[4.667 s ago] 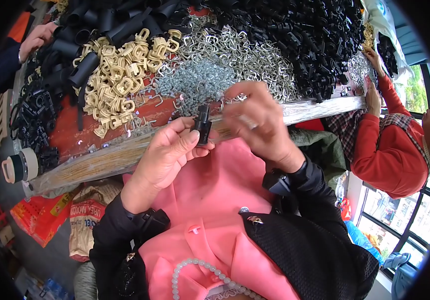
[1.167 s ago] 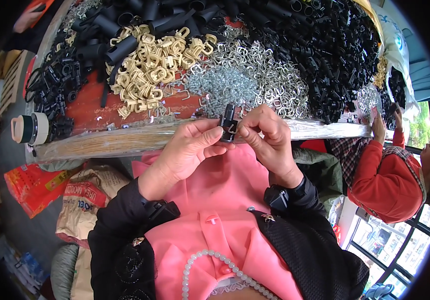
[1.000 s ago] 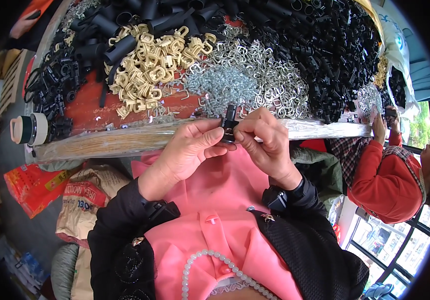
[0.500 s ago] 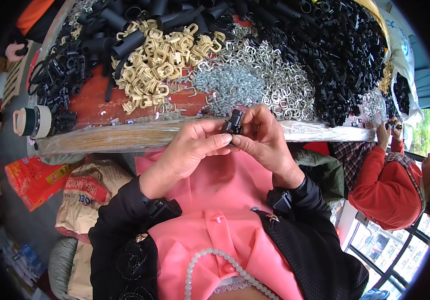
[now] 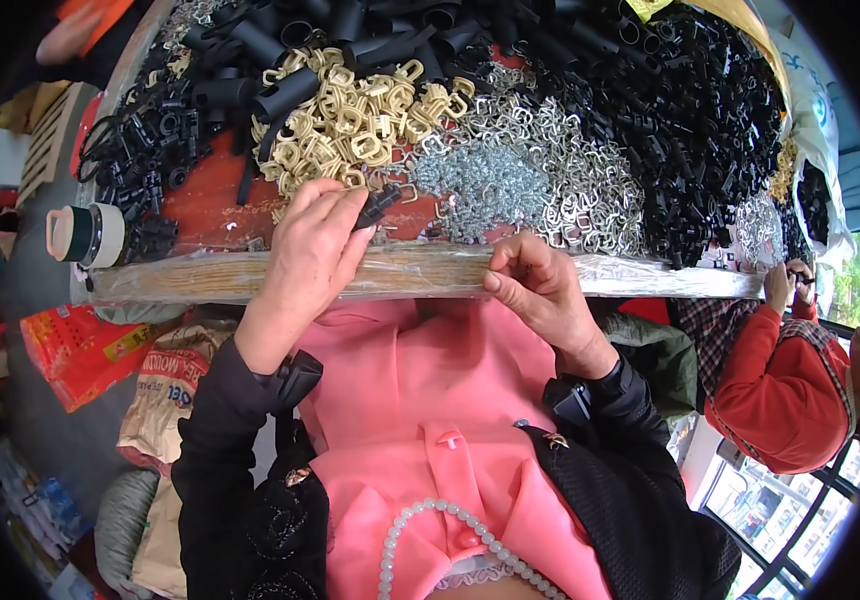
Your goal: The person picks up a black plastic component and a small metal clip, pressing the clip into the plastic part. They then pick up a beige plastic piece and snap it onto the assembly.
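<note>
My left hand (image 5: 310, 260) is closed around a small black plastic part (image 5: 379, 206), which sticks out past its fingertips above the table's near edge. Just beyond those fingers lies a pile of beige plastic loops (image 5: 340, 120). My right hand (image 5: 542, 297) hovers by the wrapped table edge (image 5: 410, 268), thumb and forefinger drawn together in a pinch; whatever may be between them is too small to make out. Nearest to it on the table are small silvery metal pieces (image 5: 490, 185) and bent metal loops (image 5: 590, 190).
Black tubes (image 5: 250, 40) and black parts (image 5: 690, 130) are heaped farther back. Tape rolls (image 5: 105, 235) stand at the left corner. A co-worker in a red sleeve (image 5: 770, 390) handles something dark at the right. Sacks (image 5: 175, 390) sit below the table's left side.
My hands have come apart. The left one has moved left toward the beige loops, carrying the black part; the right has let go of it and stays near the table edge.
</note>
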